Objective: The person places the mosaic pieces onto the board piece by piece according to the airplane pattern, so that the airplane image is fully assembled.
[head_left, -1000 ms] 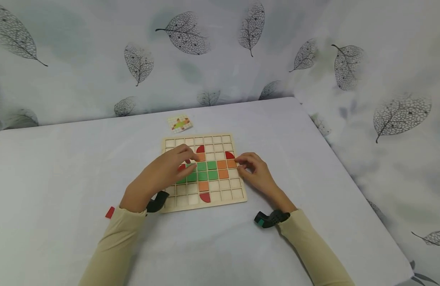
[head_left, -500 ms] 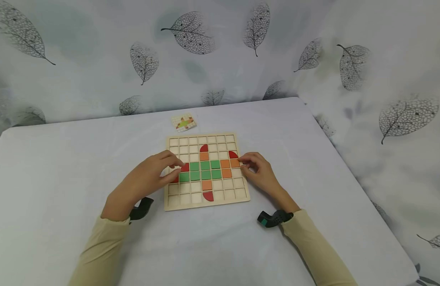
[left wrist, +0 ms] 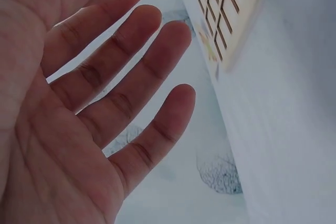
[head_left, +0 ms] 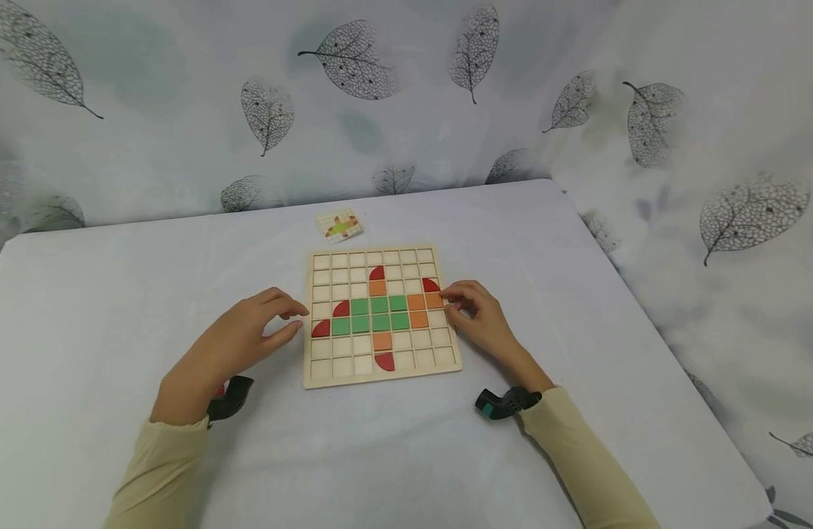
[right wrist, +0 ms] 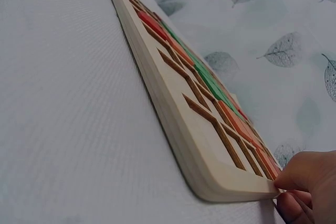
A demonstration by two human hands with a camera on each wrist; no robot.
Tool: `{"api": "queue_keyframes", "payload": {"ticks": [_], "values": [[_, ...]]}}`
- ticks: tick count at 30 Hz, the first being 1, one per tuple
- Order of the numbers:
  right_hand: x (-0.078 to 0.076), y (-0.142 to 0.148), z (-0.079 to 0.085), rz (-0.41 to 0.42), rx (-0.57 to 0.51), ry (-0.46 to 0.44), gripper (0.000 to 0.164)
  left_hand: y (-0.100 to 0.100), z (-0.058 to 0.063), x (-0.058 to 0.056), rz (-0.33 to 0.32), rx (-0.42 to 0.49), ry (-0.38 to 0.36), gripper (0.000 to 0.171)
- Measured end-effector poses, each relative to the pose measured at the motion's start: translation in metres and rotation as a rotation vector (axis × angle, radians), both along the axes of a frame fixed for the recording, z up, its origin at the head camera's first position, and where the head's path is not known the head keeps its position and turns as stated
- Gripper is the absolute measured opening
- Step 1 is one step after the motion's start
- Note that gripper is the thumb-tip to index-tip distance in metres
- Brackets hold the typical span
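Observation:
A wooden grid board (head_left: 353,371) lies on the table, set with several green squares (head_left: 380,322), orange squares (head_left: 419,319) and red quarter-round pieces (head_left: 384,361). My left hand (head_left: 230,345) hovers just off the board's left edge, thumb and fingers apart, and the left wrist view shows its palm (left wrist: 68,145) with nothing in it. At the board's right edge my right hand (head_left: 482,323) pinches the rim beside an orange square. In the right wrist view its thumb (right wrist: 302,174) rests on that rim, with a curled finger below.
A small pattern card (head_left: 340,225) lies behind the board. A red piece (head_left: 219,391) shows partly behind the left wrist camera (head_left: 230,397). White cloth covers the table (head_left: 353,455), and a leaf-print curtain (head_left: 406,88) hangs behind and to the right.
My left hand has moved left from above the board to beside it, uncovering two red quarter-rounds on the left. The right hand keeps its place at the board's edge.

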State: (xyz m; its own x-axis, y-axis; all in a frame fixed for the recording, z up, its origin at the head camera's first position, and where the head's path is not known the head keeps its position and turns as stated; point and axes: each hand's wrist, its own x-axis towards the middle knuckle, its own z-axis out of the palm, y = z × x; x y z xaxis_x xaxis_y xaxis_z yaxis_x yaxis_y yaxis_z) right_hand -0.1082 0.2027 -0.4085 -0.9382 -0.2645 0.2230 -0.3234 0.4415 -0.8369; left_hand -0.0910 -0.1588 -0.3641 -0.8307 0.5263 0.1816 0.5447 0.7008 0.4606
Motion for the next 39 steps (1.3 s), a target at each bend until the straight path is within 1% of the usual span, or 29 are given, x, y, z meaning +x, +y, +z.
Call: {"api": "queue_keyframes", "payload": {"ticks": [4,7,11,15,17,20,22,25,28,32,35,39], "values": [[0.0,0.0,0.001,-0.002,0.003,0.002,0.023,-0.011,-0.001,0.004,0.026,0.004,0.02,0.019],[0.0,0.0,0.001,-0.002,0.002,-0.002,0.023,-0.02,-0.003,0.006,0.047,-0.004,0.009,0.019],[0.0,-0.001,0.001,-0.002,-0.003,-0.019,0.023,-0.031,-0.002,0.01,0.078,-0.036,-0.048,0.02],[0.0,-0.001,0.001,-0.008,-0.002,-0.024,0.023,-0.042,-0.002,0.013,0.081,-0.041,-0.092,0.021],[0.0,-0.001,0.001,-0.01,0.002,-0.023,0.023,-0.048,-0.003,0.014,0.08,-0.032,-0.105,0.022],[0.0,-0.001,0.001,-0.013,0.005,-0.024,0.023,-0.056,-0.006,0.017,0.08,-0.018,-0.104,0.021],[0.0,-0.001,0.001,-0.015,0.004,-0.026,0.023,-0.062,-0.009,0.019,0.081,-0.013,-0.101,0.02],[0.0,0.0,0.0,-0.014,0.001,-0.027,0.023,-0.07,-0.013,0.024,0.09,0.011,-0.139,0.02],[0.0,0.0,0.0,-0.01,-0.004,-0.026,0.023,-0.078,-0.02,0.029,0.086,0.054,-0.164,0.023],[0.0,0.0,0.0,-0.008,-0.008,-0.026,0.023,-0.087,-0.029,0.034,0.074,0.101,-0.167,0.028],[0.0,0.0,0.0,-0.01,-0.01,-0.027,0.023,-0.091,-0.034,0.037,0.099,0.117,-0.199,0.032],[-0.001,0.001,-0.001,-0.01,-0.009,-0.029,0.023,-0.094,-0.04,0.042,0.144,0.101,-0.224,0.038]]}}
